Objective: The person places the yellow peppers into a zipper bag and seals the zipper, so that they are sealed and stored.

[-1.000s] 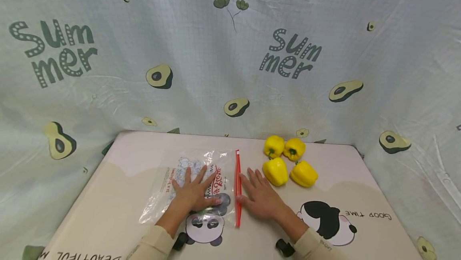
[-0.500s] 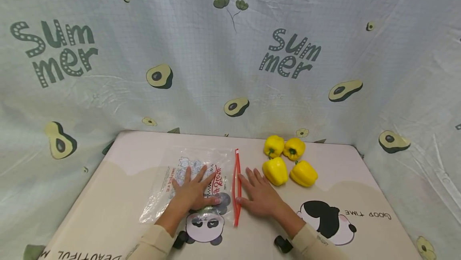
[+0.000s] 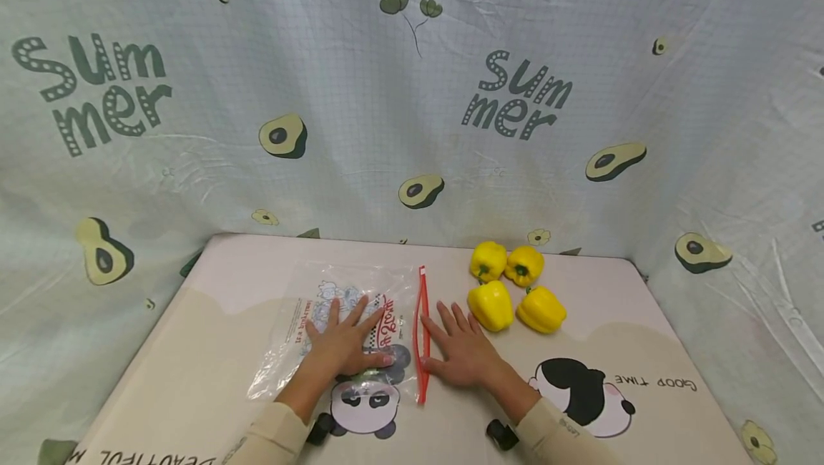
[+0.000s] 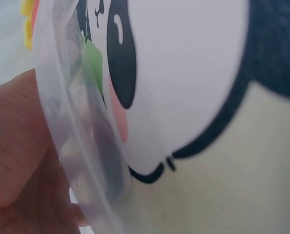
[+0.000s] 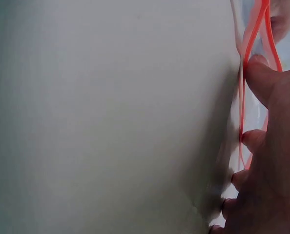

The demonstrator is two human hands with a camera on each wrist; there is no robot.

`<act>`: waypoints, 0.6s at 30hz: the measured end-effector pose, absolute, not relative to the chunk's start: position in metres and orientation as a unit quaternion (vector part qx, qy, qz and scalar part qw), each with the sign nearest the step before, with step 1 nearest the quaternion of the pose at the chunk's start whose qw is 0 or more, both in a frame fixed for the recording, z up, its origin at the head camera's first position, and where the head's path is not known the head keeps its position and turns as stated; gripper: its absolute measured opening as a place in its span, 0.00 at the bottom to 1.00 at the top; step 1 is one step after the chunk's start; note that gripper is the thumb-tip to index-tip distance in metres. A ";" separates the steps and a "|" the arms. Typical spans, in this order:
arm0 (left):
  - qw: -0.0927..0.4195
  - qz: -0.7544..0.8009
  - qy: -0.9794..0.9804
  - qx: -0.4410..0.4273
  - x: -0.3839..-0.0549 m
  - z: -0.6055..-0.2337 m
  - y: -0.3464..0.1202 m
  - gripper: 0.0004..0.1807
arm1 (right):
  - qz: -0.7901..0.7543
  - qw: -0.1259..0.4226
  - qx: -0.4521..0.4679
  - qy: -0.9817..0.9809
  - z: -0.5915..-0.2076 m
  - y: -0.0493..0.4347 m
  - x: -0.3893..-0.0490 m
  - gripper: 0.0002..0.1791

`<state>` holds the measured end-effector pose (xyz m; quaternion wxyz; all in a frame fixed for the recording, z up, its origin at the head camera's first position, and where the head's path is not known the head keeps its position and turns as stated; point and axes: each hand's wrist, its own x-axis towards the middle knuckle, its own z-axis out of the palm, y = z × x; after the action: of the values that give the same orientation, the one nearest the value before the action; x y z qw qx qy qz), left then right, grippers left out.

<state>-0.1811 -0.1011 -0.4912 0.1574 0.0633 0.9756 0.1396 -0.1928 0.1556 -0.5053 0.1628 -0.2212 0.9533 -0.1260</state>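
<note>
A clear plastic zipper bag point(image 3: 290, 350) with printed lettering lies flat on the table, its red zipper edge point(image 3: 423, 386) facing right. My left hand point(image 3: 341, 347) rests on top of the bag with its fingers spread. Beside the red edge, my right hand point(image 3: 465, 354) lies with fingers extended, its thumb and index fingertips touching the zipper strip. In the right wrist view the two red strips point(image 5: 255, 31) stand apart near the thumb point(image 5: 262, 73). The left wrist view shows the bag's clear film point(image 4: 62, 97) next to the hand.
Several yellow bell peppers point(image 3: 491, 305) sit together at the back right of the table, just beyond my right hand. The table point(image 3: 225, 293) wears a cover with printed animals and words. A patterned curtain point(image 3: 360, 114) hangs behind and around it.
The two red zipper strips have parted into a narrow gap. My right hand has shifted slightly left, its thumb and index fingertips moving onto the strip. The left hand stays in place.
</note>
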 end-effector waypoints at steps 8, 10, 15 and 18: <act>0.155 0.136 0.977 0.061 -0.183 -0.489 -0.102 0.56 | -0.095 0.154 -0.224 0.958 -0.504 0.154 -0.191 0.45; 0.153 0.138 0.977 0.062 -0.183 -0.489 -0.102 0.55 | -0.093 0.153 -0.223 0.958 -0.503 0.153 -0.192 0.45; 0.150 0.145 0.976 0.065 -0.183 -0.492 -0.104 0.55 | -0.102 0.154 -0.216 0.959 -0.501 0.152 -0.193 0.45; 0.148 0.146 0.976 0.066 -0.182 -0.492 -0.106 0.55 | -0.116 0.151 -0.212 0.959 -0.503 0.152 -0.194 0.45</act>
<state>-0.1819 -0.1061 -0.4919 0.1479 0.0665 0.9759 0.1458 -0.1937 0.1524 -0.5032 0.1510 -0.2121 0.9585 -0.1158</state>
